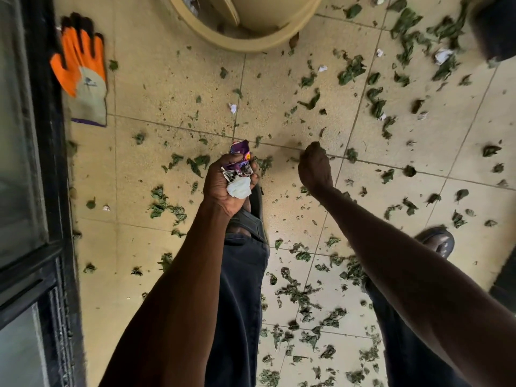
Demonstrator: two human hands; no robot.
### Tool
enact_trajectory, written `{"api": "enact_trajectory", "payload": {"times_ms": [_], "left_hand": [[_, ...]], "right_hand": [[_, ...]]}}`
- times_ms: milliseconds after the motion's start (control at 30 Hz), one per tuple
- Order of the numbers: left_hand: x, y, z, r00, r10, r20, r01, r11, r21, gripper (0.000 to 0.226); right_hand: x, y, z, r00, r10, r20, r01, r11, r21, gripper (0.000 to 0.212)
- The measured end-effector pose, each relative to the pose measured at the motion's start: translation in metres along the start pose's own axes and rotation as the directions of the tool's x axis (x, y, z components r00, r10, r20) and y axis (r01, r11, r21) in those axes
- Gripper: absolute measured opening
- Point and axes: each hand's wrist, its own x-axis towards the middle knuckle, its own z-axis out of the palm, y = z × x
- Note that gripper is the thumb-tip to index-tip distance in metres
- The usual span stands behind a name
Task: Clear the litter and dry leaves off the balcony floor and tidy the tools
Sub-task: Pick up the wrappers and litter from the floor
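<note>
The left hand (pixel 229 185) grips a wad of litter (pixel 239 174), fingers curled round it. The right hand (pixel 315 166) reaches down to the floor (pixel 156 88), fingertips bunched; whether they pinch anything I cannot tell. Best gather paper scraps (pixel 232 108) first, then drop all in the bin (pixel 251 37).

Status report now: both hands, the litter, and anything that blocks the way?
Left hand grips crumpled wrappers and paper. Right hand reaching down, fingers curled, hold unclear. Leaves and paper scraps all over floor. Bin ahead, nothing blocking.
</note>
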Motion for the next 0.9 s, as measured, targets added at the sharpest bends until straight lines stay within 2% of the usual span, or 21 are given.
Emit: {"api": "enact_trajectory", "payload": {"times_ms": [67, 167, 233, 300, 367, 467, 633, 700, 767, 800, 833, 867, 900], "left_hand": [[-0.006, 0.008, 0.000, 1.000, 0.005, -0.023, -0.006, 1.000, -0.020, 0.043], [-0.012, 0.024, -0.003, 0.998, 0.040, -0.058, -0.043, 0.998, -0.043, 0.010], [-0.012, 0.039, -0.011, 0.995, 0.074, -0.070, -0.080, 0.993, -0.088, 0.010], [-0.009, 0.053, -0.021, 0.993, 0.104, -0.051, -0.108, 0.990, -0.088, 0.029], [-0.006, 0.066, -0.031, 0.994, 0.100, -0.037, -0.103, 0.992, -0.078, 0.040], [0.000, 0.081, -0.041, 0.991, 0.104, -0.083, -0.110, 0.991, -0.073, 0.022], [0.008, 0.088, -0.048, 0.987, 0.109, -0.119, -0.112, 0.993, -0.021, 0.013], [0.009, 0.089, -0.049, 0.987, 0.108, -0.120, -0.109, 0.994, 0.001, 0.010], [0.009, 0.086, -0.046, 0.986, 0.107, -0.128, -0.107, 0.994, 0.002, 0.012], [0.008, 0.083, -0.044, 0.986, 0.106, -0.129, -0.108, 0.994, -0.005, 0.012], [0.007, 0.080, -0.040, 0.985, 0.110, -0.133, -0.112, 0.994, -0.011, 0.010], [0.004, 0.076, -0.034, 0.986, 0.110, -0.127, -0.114, 0.993, -0.025, 0.007], [-0.001, 0.072, -0.028, 0.985, 0.112, -0.131, -0.118, 0.992, -0.034, 0.009]], "right_hand": [[-0.003, -0.018, 0.004, 0.999, 0.016, 0.035, -0.020, 0.990, 0.140, 0.011], [0.003, -0.052, 0.011, 0.976, 0.078, 0.202, -0.153, 0.910, 0.385, 0.020], [0.015, -0.080, 0.021, 0.967, 0.062, 0.248, -0.167, 0.889, 0.427, 0.024], [0.030, -0.107, 0.032, 0.979, 0.005, 0.202, -0.068, 0.950, 0.306, 0.026], [0.044, -0.129, 0.047, 0.986, -0.058, 0.155, 0.047, 0.996, 0.076, 0.023], [0.063, -0.153, 0.064, 0.975, -0.165, 0.146, 0.189, 0.967, -0.170, 0.032], [0.083, -0.156, 0.082, 0.909, -0.326, 0.259, 0.408, 0.823, -0.396, 0.043], [0.085, -0.152, 0.081, 0.898, -0.307, 0.316, 0.423, 0.800, -0.426, 0.048], [0.083, -0.148, 0.073, 0.939, -0.175, 0.295, 0.258, 0.927, -0.272, 0.048], [0.080, -0.146, 0.069, 0.961, -0.081, 0.266, 0.117, 0.985, -0.123, 0.042], [0.076, -0.142, 0.063, 0.967, 0.004, 0.253, -0.019, 0.998, 0.054, 0.031], [0.069, -0.136, 0.055, 0.960, 0.084, 0.267, -0.153, 0.956, 0.251, 0.018], [0.058, -0.130, 0.043, 0.943, 0.148, 0.297, -0.267, 0.870, 0.415, 0.016]]}}
